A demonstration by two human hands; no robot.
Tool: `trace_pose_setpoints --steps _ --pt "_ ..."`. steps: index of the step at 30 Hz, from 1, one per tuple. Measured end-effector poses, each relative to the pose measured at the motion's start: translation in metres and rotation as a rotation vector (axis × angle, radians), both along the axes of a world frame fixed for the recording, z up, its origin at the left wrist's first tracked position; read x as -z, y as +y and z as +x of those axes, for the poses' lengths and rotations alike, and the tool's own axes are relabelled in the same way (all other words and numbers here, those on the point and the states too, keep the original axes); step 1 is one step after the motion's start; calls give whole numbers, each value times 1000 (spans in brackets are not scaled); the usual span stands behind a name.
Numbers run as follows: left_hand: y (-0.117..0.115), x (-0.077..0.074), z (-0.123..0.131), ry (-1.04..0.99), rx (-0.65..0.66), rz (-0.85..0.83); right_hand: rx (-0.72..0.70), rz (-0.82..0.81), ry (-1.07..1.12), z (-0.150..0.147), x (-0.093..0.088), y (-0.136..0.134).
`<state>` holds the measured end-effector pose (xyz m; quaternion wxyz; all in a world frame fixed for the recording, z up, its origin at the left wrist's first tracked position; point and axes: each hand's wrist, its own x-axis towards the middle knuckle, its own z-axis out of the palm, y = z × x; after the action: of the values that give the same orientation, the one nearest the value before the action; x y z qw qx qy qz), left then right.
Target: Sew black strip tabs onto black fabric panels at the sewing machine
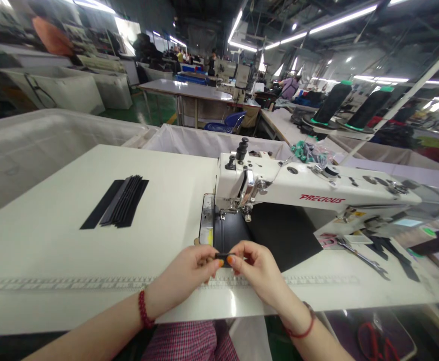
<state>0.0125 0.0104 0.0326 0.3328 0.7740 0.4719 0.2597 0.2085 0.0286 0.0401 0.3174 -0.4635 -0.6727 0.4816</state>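
Observation:
My left hand (187, 273) and my right hand (259, 268) meet in front of a white sewing machine (317, 190). Both pinch the near end of a narrow black strip (224, 255) with their fingertips. The strip runs away from me across a black fabric piece (279, 233) toward the needle and presser foot (242, 208). A fanned stack of black strips (119, 201) lies on the white table (53, 240) to the left, out of reach of my left hand.
A wrench (362, 256) and black scraps lie under the machine arm at right. White-lined bins (46, 145) stand behind the table. Two black thread cones (332, 103) rise at the back right. Other workers sit far off.

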Motion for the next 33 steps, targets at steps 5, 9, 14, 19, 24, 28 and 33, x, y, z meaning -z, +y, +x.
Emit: trace_pose_setpoints --steps 5,9,14,19,24,28,33 --pt "41 23 -4 157 1 275 88 71 -181 -1 15 51" --pt "53 34 -2 315 107 423 97 118 -358 3 20 79" --pt "52 37 -2 440 212 532 73 90 -510 8 14 92" --pt "53 30 -4 460 238 604 54 45 -552 5 11 96" --pt "53 31 -5 414 201 635 49 -17 -532 -2 15 97" --pt "58 33 -9 343 79 612 31 -63 -500 -4 20 99" --pt "67 26 -14 272 -66 580 16 -98 -468 -9 25 102"
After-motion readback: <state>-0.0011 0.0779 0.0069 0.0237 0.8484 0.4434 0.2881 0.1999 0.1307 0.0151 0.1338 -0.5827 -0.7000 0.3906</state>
